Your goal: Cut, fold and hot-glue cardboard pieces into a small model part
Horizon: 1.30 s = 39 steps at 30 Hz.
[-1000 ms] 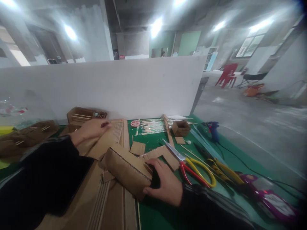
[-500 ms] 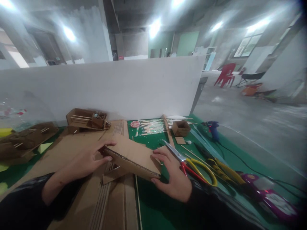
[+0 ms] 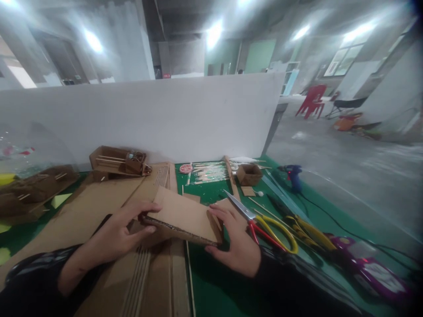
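Note:
Between my two hands is a folded cardboard piece [image 3: 185, 215], tilted, its flat top facing up and a cut corrugated edge toward me. My left hand [image 3: 122, 229] pinches its left end, thumb at the front edge and fingers over the top. At the right end my right hand [image 3: 233, 237] grips it, fingers on top and thumb below. What lies under the piece is mostly hidden. Large cardboard sheets [image 3: 95, 207] spread beneath my left arm. Just right of my right hand rest scissors [image 3: 264, 226] with red and yellow handles, blades slightly parted.
Cardboard box assemblies [image 3: 114, 160] stand at the back left and far left. A small cardboard box [image 3: 249, 175] sits near wrapped sticks [image 3: 211, 172]. To the right lie a blue glue gun [image 3: 293, 176], yellow-handled pliers [image 3: 310, 233] and a purple device [image 3: 373, 268]. A white partition [image 3: 165, 119] borders the back.
The cardboard piece has tilted a little, showing more of its top and less of its front edge. Both hands keep their hold, and the view has shifted slightly.

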{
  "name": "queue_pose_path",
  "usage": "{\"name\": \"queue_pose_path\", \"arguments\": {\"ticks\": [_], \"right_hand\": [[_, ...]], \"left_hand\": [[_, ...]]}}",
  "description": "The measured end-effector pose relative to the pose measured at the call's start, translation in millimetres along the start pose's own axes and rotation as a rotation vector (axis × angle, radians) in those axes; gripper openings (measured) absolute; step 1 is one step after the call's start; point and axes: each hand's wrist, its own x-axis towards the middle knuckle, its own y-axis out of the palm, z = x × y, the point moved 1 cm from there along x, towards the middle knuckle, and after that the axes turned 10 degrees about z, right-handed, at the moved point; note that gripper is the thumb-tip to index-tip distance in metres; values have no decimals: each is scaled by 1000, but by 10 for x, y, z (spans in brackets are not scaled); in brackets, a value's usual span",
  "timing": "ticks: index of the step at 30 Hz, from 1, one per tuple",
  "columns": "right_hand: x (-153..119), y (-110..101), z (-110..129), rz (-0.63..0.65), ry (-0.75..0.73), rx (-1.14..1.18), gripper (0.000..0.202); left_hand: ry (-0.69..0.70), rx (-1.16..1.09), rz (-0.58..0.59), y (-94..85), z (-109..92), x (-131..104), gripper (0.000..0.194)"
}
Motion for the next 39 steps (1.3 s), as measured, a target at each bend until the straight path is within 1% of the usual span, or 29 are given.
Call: {"name": "queue_pose_path", "arguments": {"ticks": [1,3,6,7,8,9,10,12,15,17,19,20,21,23,25,28,30,32,34,36,39], "right_hand": [[1,-8,11,-3,-1,6,77],[3,-18,28,-20,-13,22,78],[0,0,27,-37,-10,58,83],[-5,15,19,-29,2,74,85],[-11,33,8,-15,22,93,87],[-18,53,-4,6,47,118,89],[-25,71,-14,31,70,149,91],[-35,93,-18,72,97,235,95],[-31,72,28,96,46,407,98],[-20,32,78,112,-8,526,97],[-10,-9,118,137,-41,635,96],[-7,-28,129,138,-48,673,95],[-6,-43,133,130,-51,693,96],[-7,-65,123,98,-37,687,97],[-12,-72,102,79,-5,657,96],[-19,-59,81,98,57,612,86],[-21,-47,83,120,76,582,77],[-21,-40,95,136,79,565,73],[-17,-42,106,135,73,561,75],[-9,-52,103,131,80,592,79],[11,-88,66,94,131,779,87]], "left_hand": [[-12,-5,-8,15,17,-6,40],[-32,-55,-71,50,45,-26,46],[1,-244,-181,111,28,-59,57],[24,-318,-189,129,-4,-66,58],[42,-379,-170,144,-51,-66,58],[54,-425,-129,155,-113,-58,57],[58,-457,-64,162,-189,-40,56],[61,-485,97,166,-377,29,57],[94,-596,328,185,-682,190,64],[144,-678,414,232,-835,297,68],[202,-744,453,320,-906,377,72],[220,-727,462,378,-906,403,74],[237,-677,440,440,-887,420,74],[259,-482,405,573,-810,431,76],[286,-342,419,706,-720,416,76],[225,-296,476,869,-611,364,69],[193,-263,490,938,-572,329,68],[191,-227,476,978,-549,308,69],[204,-211,462,1008,-527,297,67],[209,-211,458,1042,-499,284,61],[164,-230,436,1094,-454,245,54]]}}
